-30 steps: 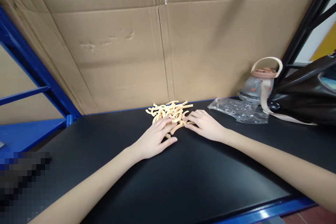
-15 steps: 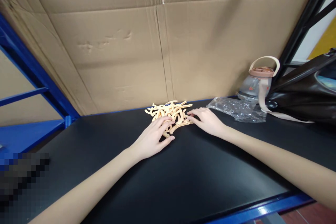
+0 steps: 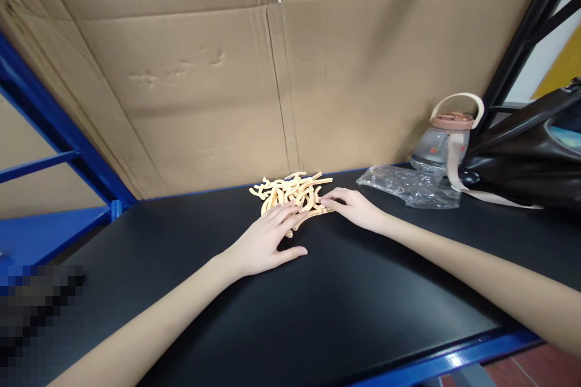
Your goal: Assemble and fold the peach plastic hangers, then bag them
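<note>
A loose pile of pale, wood-coloured curved and straight pieces (image 3: 284, 187) lies toward the back of the black tabletop (image 3: 313, 302). My left hand (image 3: 270, 239) rests palm down over the near left side of the pile, fingers spread, thumb out over the bare top. Its fingertips lie on the pieces and hide some of them. At the pile's right edge is my right hand (image 3: 356, 208), fingers stretched out and touching the pieces there. I see nothing gripped in either hand.
A cardboard wall (image 3: 204, 97) stands along the back edge. To the right lie a crumpled clear plastic bag (image 3: 411, 186), a water bottle (image 3: 438, 148) with a strap, and a black bag (image 3: 521, 157). Blue frame bars (image 3: 77, 139) rise at the left. A pixelated dark patch covers the lower left.
The left thumb has spread farther from the fingers, and that hand's fingertips have moved slightly right across the pile. The right hand's fingers have drawn closer together at the pile's edge.
</note>
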Demonstrator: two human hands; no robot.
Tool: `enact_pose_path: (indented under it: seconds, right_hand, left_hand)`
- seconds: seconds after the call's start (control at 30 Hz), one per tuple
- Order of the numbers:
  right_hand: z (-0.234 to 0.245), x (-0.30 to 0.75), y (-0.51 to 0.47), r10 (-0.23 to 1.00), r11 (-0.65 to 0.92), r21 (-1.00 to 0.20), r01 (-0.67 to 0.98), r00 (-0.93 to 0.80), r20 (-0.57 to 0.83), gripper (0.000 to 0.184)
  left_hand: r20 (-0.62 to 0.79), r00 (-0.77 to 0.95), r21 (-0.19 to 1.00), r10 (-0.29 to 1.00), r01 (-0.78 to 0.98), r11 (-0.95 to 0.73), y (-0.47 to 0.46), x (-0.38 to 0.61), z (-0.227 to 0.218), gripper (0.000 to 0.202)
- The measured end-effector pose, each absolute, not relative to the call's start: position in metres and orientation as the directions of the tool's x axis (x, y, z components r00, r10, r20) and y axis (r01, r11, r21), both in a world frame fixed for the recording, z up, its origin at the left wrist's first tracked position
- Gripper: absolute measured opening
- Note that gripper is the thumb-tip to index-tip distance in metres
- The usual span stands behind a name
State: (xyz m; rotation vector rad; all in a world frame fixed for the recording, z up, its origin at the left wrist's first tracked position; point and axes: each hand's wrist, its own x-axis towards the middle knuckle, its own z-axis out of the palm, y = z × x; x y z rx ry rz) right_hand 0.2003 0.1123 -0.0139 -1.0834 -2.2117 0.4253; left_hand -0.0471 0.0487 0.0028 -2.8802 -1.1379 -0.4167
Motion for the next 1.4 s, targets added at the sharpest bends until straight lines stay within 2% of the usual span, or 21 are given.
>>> enact_pose_path:
  seconds: [0.13,0.3,0.47,0.6,0.7,1.07,1.27,1.4]
  right_hand:
    - [-0.014,0.205,0.12,0.842,0.539,-0.617,0.573,-0.39,0.374,0.041]
    - [-0.016,0.214,0.131,0.872,0.49,-0.639,0.592,-0.327,0.366,0.046]
    - [-0.016,0.219,0.135,0.873,0.486,-0.61,0.625,-0.32,0.368,0.04]
    - [-0.017,0.216,0.132,0.848,0.527,-0.547,0.65,-0.361,0.389,0.029]
    - [-0.02,0.214,0.13,0.829,0.553,-0.494,0.671,-0.384,0.407,0.028]
    - [-0.021,0.211,0.124,0.766,0.625,-0.347,0.699,-0.464,0.444,0.026]
    - [-0.017,0.208,0.119,0.742,0.651,-0.303,0.696,-0.497,0.45,0.025]
    - [-0.018,0.208,0.118,0.733,0.66,-0.291,0.692,-0.51,0.45,0.027]
  left_hand:
    - [0.298,0.656,0.116,0.693,0.696,-0.708,0.047,-0.047,0.003,0.063]
    - [0.384,0.615,0.131,0.689,0.702,-0.7,0.046,-0.046,0.004,0.052]
    - [0.486,0.51,0.202,0.71,0.725,-0.659,0.045,-0.046,0.003,0.05]
    - [0.569,0.367,0.317,0.735,0.728,-0.609,0.046,-0.046,-0.001,0.054]
    - [0.602,0.285,0.395,0.745,0.705,-0.589,0.05,-0.047,-0.004,0.054]
    - [0.497,0.023,0.717,0.867,0.552,-0.426,0.066,-0.053,-0.006,0.044]
    - [0.485,-0.058,0.738,0.872,0.562,-0.373,0.072,-0.058,-0.009,0.03]
    - [0.505,-0.118,0.693,0.855,0.645,-0.321,0.078,-0.064,-0.013,0.035]
